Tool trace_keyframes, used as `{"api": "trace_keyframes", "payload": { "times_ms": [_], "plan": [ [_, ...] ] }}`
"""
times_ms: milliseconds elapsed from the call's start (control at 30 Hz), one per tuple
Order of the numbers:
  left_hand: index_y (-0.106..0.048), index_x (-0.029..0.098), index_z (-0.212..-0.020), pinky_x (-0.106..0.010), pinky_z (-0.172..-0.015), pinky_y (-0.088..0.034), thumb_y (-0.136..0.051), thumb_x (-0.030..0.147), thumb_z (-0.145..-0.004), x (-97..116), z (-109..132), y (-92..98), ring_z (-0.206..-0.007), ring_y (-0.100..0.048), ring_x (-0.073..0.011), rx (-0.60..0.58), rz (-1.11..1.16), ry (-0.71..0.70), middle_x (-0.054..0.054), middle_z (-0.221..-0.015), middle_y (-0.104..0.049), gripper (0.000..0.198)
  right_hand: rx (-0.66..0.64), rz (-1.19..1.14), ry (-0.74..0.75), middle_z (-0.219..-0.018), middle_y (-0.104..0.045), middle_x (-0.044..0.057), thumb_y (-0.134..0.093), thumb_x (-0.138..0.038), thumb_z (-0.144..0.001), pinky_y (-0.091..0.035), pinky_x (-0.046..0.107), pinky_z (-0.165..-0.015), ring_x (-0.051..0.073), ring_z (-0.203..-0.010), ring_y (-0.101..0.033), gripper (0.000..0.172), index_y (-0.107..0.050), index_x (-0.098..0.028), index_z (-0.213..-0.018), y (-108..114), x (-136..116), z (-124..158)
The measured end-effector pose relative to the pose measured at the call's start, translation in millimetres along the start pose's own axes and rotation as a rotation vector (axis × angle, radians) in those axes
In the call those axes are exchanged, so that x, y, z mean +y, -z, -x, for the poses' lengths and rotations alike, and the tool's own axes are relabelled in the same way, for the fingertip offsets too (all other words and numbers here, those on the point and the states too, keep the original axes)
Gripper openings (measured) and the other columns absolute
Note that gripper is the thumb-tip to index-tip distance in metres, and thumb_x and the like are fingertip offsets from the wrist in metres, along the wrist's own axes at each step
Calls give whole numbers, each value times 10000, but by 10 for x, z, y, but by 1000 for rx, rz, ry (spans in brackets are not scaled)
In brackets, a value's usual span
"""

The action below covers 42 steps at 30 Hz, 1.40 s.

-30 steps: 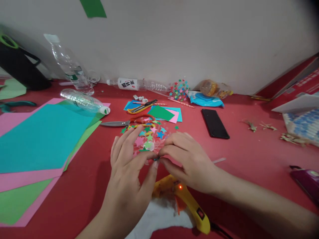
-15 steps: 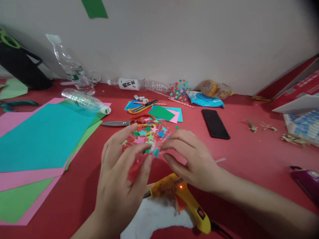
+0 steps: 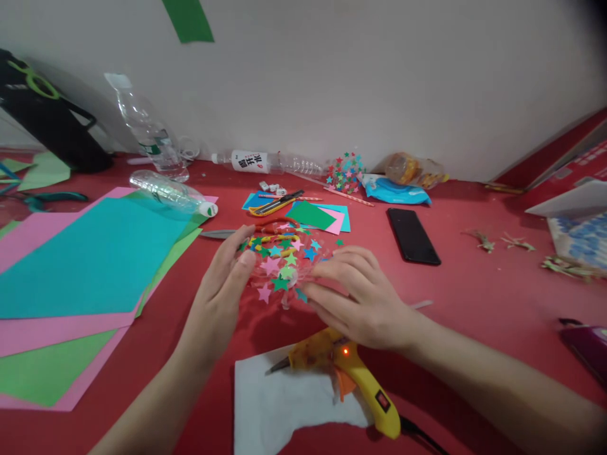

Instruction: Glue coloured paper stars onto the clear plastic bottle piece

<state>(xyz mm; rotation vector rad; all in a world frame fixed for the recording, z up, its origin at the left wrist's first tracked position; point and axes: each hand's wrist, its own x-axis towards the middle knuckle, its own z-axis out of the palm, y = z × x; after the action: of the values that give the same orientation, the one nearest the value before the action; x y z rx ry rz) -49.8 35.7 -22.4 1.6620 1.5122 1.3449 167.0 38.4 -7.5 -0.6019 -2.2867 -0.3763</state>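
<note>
A clear plastic piece covered with small coloured paper stars (image 3: 281, 265) is held just above the red table between both hands. My left hand (image 3: 219, 297) cups its left side, fingers curved against it. My right hand (image 3: 355, 297) grips its right side, fingertips pressed to the lower edge. A yellow hot glue gun (image 3: 351, 379) with a lit red lamp lies just in front of my hands, its nozzle over a white paper sheet (image 3: 279, 404).
Teal, pink and green paper sheets (image 3: 90, 265) lie at the left with a clear bottle (image 3: 168, 193) on them. Scissors (image 3: 222, 234), a utility knife (image 3: 275, 203) and paper scraps sit behind my hands. A black phone (image 3: 412, 235) lies to the right. A second star-covered piece (image 3: 345, 172) is by the wall.
My left hand has slid from over the star-covered piece to its left side. The piece has tipped up and turned between both hands. The camera view has shifted slightly.
</note>
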Motion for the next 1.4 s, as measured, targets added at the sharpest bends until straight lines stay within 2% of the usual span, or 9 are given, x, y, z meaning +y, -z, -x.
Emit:
{"api": "trace_keyframes", "payload": {
  "times_ms": [200, 433, 667, 967, 1100, 1267, 1400],
  "plan": [
    [-552, 271, -1320, -404, -1176, -322, -492, 548, -905, 143, 27, -27, -1406, -386, -236, -66, 17, 44, -27, -1485, -473, 503, 2, 57, -9, -1010, -695, 50, -654, -215, -875, -439, 396, -928, 205, -960, -570, 135, -633, -196, -1007, -41, 19, 2],
    [-539, 280, -1297, -468, -1162, -327, -506, 560, -885, 117, 57, -50, -1390, -400, -266, -76, 6, 32, -50, -1471, -475, 500, 35, 62, -52, -952, -692, 42, -653, -208, -881, -428, 371, -935, 181, -932, -561, 69, -638, -197, -947, -85, -28, -29],
    [-517, 283, -1317, -509, -1159, -314, -518, 541, -886, 107, 66, -54, -1373, -414, -293, -90, 44, 60, -61, -1478, -461, 503, 29, 29, -49, -915, -701, 26, -650, -164, -880, -429, 364, -944, 166, -910, -577, 77, -647, -191, -952, -109, -46, -18],
    [-532, 295, -1292, -492, -1156, -320, -552, 522, -875, 73, 66, -71, -1395, -386, -281, -100, 36, 7, -48, -1473, -468, 475, 90, 20, -50, -847, -694, 9, -641, -123, -877, -418, 350, -890, 157, -832, -542, 67, -643, -189, -885, -81, -44, -31],
    [-524, 293, -1296, -496, -1128, -359, -552, 522, -876, 72, 72, -72, -1362, -423, -290, -109, 67, 29, -52, -1480, -452, 479, 67, 1, -83, -890, -698, 9, -649, -145, -869, -421, 353, -870, 164, -877, -550, 84, -639, -201, -931, -81, -52, -37],
    [-513, 297, -1307, -480, -1138, -351, -566, 486, -879, 61, 74, -63, -1399, -376, -284, -114, 69, 17, -55, -1478, -453, 471, 34, -40, -117, -944, -683, 27, -642, -174, -852, -408, 381, -885, 186, -923, -560, 160, -621, -209, -1006, -64, -21, 23],
    [-506, 302, -1319, -473, -1122, -379, -563, 476, -880, 49, 73, -55, -1381, -407, -292, -122, 60, 11, -53, -1487, -446, 475, 19, -106, -133, -963, -665, 49, -651, -326, -851, -414, 420, -878, 205, -907, -560, 228, -605, -198, -1033, -14, -15, 36]
  ]
}}
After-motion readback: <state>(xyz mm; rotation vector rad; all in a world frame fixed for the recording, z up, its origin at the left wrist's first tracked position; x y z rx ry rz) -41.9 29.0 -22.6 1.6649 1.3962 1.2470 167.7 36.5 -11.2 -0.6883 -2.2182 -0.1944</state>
